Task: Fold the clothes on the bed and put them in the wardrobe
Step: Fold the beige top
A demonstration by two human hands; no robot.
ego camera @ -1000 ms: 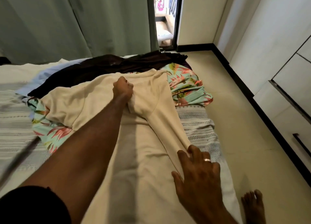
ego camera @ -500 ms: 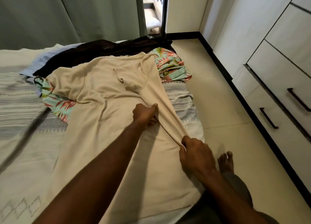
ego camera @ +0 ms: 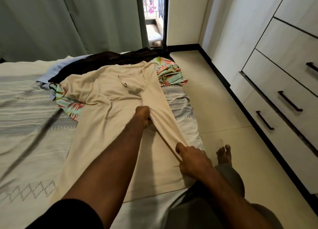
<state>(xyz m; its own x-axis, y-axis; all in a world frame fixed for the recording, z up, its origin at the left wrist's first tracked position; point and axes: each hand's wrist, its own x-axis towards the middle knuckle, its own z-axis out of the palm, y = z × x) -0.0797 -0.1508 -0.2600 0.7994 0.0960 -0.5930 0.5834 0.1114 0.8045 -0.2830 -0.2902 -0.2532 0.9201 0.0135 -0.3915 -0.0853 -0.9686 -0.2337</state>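
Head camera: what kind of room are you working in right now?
Most likely a bedroom: a bed strewn with clothes, a white wardrobe with drawers along the right wall, and green curtains beside a doorway.

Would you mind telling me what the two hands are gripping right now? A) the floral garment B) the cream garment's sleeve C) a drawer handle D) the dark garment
B: the left hand and right hand both pinch the sleeve of the cream garment.
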